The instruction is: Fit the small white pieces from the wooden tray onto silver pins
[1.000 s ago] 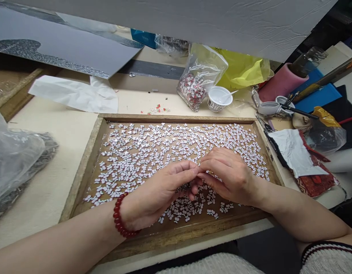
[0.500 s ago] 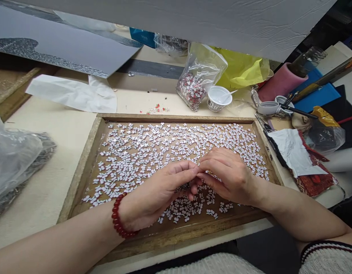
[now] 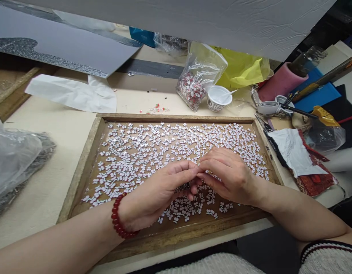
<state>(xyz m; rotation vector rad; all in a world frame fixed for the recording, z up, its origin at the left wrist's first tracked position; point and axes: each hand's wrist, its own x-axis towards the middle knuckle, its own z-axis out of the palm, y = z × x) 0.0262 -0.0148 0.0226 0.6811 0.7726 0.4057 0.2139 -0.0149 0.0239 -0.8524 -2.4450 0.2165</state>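
Observation:
A shallow wooden tray [image 3: 87, 160] lies in front of me, strewn with several small white butterfly-shaped pieces [image 3: 153, 148]. My left hand [image 3: 156, 194], with a red bead bracelet [image 3: 116, 220] on the wrist, is curled over the tray's near middle, fingers pinched together, with small dark metal bits showing under them. My right hand [image 3: 227, 175] meets it fingertip to fingertip, also pinched. What the fingertips hold between them is too small to name.
Behind the tray stand a clear bag of red-white pieces [image 3: 197, 80], a small white cup [image 3: 218, 98] and a yellow bag [image 3: 241, 68]. White paper [image 3: 73, 95] lies at the back left, a plastic bag [image 3: 16, 160] at the left, tools and foil [image 3: 293, 148] at the right.

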